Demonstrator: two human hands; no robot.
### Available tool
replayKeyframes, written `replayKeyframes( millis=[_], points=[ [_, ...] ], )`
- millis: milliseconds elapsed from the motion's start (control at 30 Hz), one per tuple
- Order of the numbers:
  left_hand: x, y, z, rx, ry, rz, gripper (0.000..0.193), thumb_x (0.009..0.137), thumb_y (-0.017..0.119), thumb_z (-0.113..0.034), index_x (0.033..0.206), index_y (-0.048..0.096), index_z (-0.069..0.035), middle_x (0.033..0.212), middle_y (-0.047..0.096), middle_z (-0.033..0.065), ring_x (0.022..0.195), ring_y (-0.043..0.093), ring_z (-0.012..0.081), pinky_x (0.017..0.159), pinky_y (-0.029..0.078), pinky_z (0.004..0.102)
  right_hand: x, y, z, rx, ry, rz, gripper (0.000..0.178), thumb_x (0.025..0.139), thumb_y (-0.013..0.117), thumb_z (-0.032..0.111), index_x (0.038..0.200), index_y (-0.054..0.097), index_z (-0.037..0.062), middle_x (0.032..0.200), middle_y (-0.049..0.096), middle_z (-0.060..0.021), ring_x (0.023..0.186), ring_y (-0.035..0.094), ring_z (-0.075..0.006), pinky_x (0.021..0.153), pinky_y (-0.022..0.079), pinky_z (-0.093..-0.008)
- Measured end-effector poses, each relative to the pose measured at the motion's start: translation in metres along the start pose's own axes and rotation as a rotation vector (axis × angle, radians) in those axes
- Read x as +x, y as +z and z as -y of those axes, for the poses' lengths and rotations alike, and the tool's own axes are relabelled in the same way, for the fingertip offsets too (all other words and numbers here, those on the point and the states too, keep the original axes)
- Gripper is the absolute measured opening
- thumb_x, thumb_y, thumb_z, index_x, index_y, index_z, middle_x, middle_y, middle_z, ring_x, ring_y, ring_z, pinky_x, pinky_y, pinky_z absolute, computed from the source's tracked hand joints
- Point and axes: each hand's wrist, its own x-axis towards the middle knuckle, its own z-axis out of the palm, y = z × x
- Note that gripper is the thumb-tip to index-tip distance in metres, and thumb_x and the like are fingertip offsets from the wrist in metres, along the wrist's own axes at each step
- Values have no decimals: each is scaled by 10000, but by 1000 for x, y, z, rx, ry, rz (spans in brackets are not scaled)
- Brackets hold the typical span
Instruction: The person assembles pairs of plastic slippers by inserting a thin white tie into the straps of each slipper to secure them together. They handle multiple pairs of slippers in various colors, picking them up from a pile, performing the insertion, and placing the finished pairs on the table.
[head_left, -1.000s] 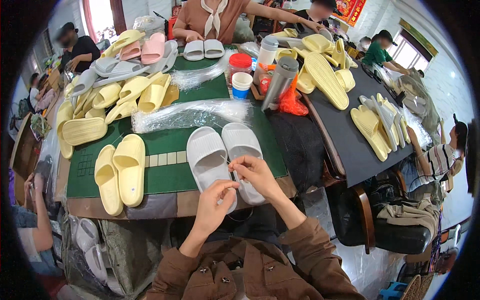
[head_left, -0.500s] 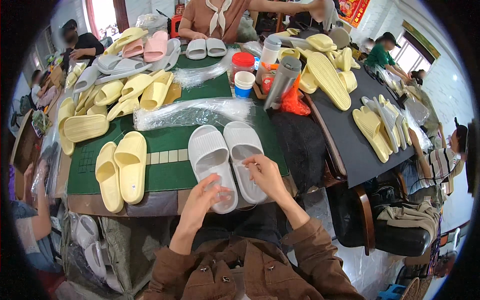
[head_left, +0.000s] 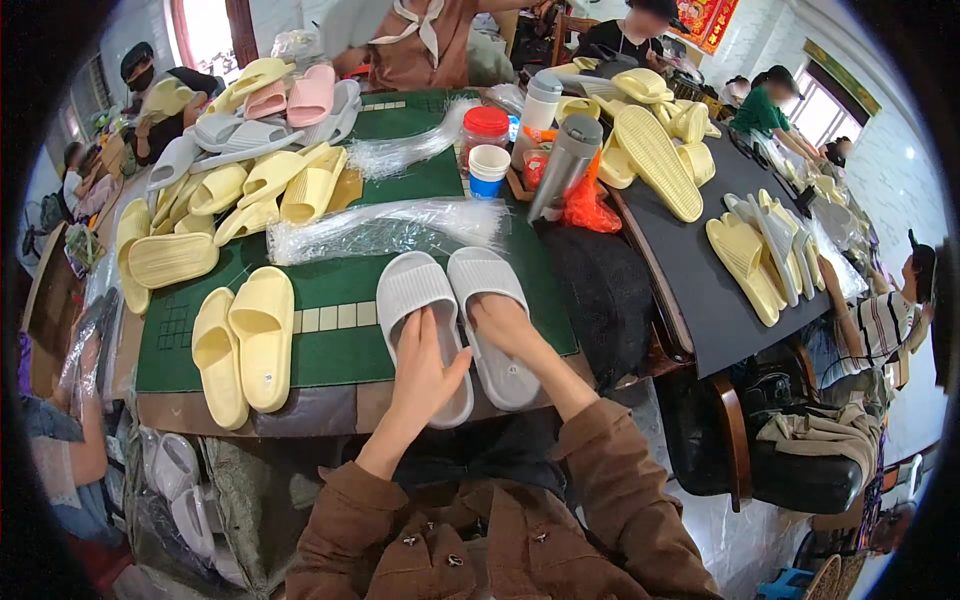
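Note:
A pair of grey slide slippers lies side by side at the table's near edge, toes pointing away from me. My left hand [head_left: 428, 372] reaches into the left grey slipper [head_left: 412, 278], its fingers stretched toward the opening under the ribbed strap and its thumb apart. Into the right grey slipper [head_left: 487, 270] goes my right hand [head_left: 508, 328], palm down, with its fingertips hidden under the strap. Left of them rests a yellow pair: a slipper turned partly aside [head_left: 212, 345] and one beside it with a small white sticker [head_left: 262, 335].
Beyond the slippers, a bundle of clear plastic strands [head_left: 385, 230] crosses the green mat [head_left: 330, 372]. Yellow, grey and pink slippers are heaped [head_left: 235, 185] at the far left. Paper cups [head_left: 487, 170], a red-lidded jar [head_left: 486, 130] and a grey flask [head_left: 566, 165] stand near a dark side table [head_left: 690, 270].
Both my hands have moved forward, from above the heel ends into the grey slippers. The person across the table has shifted, with a grey slipper raised and blurred.

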Motion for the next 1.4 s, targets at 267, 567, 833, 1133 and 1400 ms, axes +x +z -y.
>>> replayKeyframes(
  millis=[267, 567, 833, 1133, 1400],
  points=[
    [30, 15, -25, 173, -172, 89, 814, 678, 772, -316, 1257, 411, 128, 1319, 401, 300, 1201, 411, 469, 994, 360, 520, 5, 7, -12, 52, 140, 80, 522, 933, 357, 362, 971, 653, -66, 949, 654, -275, 897, 630, -389, 806, 454, -426],
    [38, 25, -6, 276, -118, 26, 582, 692, 729, -267, 1099, 552, 109, 1139, 550, 291, 1100, 503, 455, 970, 369, 525, -10, 1, 17, 124, 121, 74, 405, 937, 360, 279, 953, 620, -32, 1019, 614, -301, 958, 582, -445, 858, 418, -503],
    [39, 34, 4, 346, -108, -30, 497, 753, 673, -309, 1037, 613, 94, 1067, 617, 276, 1073, 554, 422, 982, 361, 513, -41, -2, 22, 129, -152, -150, 247, 931, 498, 177, 989, 624, -27, 983, 630, -243, 895, 608, -393, 783, 459, -446],
    [33, 31, -11, 304, -186, 50, 422, 788, 621, -285, 998, 625, 81, 1075, 624, 267, 1082, 546, 401, 983, 356, 494, -5, -45, 44, 263, -140, -369, 154, 858, 611, 123, 935, 653, -3, 876, 673, -175, 776, 659, -349, 678, 515, -417],
    [25, 32, -8, 324, -118, -74, 357, 753, 642, -281, 852, 656, 63, 972, 653, 250, 1009, 583, 392, 924, 393, 509, 75, -12, 28, -125, 39, -181, 292, 778, 717, 226, 970, 592, 45, 900, 685, -177, 855, 662, -370, 745, 515, -467]
  ],
)
